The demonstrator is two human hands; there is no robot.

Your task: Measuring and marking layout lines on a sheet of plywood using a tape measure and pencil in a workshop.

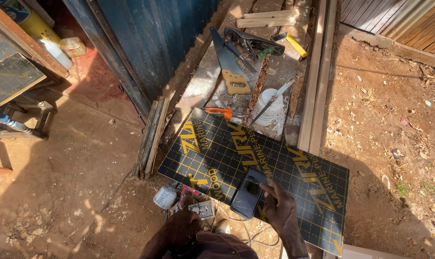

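My right hand grips a dark rectangular block with a glossy face and holds it flat on a black plywood sheet with a yellow grid and yellow lettering. My left hand is lower, near my body, just beside a grey socket box on the ground; whether it holds anything I cannot make out. A small white-lidded jar lies left of that box.
A workbench behind the sheet carries a handsaw, a hand plane, a white tub with a stick, orange-handled pliers and timber lengths. A blue corrugated wall stands left. Bare red soil lies right.
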